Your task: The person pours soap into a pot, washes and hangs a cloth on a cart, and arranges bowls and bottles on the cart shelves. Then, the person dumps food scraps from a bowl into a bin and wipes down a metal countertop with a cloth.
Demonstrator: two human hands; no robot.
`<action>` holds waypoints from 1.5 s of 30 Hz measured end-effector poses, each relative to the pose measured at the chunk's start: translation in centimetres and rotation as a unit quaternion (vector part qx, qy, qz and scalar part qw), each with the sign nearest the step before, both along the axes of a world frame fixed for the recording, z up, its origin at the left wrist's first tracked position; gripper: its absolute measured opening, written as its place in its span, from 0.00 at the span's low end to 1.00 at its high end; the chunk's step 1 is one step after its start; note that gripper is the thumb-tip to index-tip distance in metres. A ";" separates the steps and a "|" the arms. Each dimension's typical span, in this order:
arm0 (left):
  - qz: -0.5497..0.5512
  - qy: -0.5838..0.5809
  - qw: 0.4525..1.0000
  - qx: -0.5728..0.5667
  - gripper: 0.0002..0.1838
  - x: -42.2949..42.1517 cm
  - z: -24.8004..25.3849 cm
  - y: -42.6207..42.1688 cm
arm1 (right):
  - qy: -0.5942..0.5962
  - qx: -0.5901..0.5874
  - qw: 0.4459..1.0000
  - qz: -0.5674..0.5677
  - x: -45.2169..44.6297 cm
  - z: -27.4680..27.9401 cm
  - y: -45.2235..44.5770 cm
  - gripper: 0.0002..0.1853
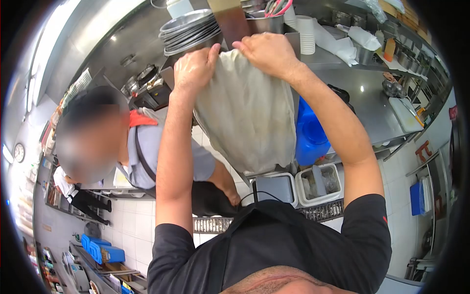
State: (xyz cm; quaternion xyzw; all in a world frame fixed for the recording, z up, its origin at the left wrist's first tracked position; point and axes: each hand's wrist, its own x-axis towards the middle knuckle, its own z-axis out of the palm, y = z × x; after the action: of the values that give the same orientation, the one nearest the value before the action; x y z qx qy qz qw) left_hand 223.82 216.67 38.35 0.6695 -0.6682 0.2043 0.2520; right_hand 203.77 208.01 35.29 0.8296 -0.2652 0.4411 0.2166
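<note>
My left hand and my right hand are raised in front of me, both closed on the top edge of a large off-white cloth. The cloth hangs down between my forearms in soft folds, with faint stains on it. Just beyond my left hand is a stack of round metal pans. A container of brown liquid stands behind the cloth's top edge. A metal pot, with a pink-handled tool in it, is near my right hand. The cloth hides what lies behind it.
A co-worker in a grey shirt stands close on the left; another person is farther back. A blue jug stands right of the cloth. White bins and a floor drain grate lie below. A steel counter runs right.
</note>
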 end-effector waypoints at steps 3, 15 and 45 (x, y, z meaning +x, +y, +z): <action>0.017 0.005 0.999 0.029 0.34 -0.2 0.5 0.0 | 0.020 0.040 0.999 -0.009 -0.3 0.9 1.6 0.26; -0.061 0.002 0.998 -0.027 0.19 0.5 -0.1 0.6 | -0.045 -0.202 0.977 0.053 0.3 -1.0 0.9 0.13; 0.028 0.024 0.999 -0.011 0.21 2.1 0.2 -1.6 | -0.008 0.087 0.994 0.063 6.7 0.3 4.2 0.18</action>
State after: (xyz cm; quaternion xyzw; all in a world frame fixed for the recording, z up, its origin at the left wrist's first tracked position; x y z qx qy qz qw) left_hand 225.97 215.06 38.55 0.6903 -0.6403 0.2021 0.2696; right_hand 210.47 212.20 35.57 0.8570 -0.2508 0.4356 0.1133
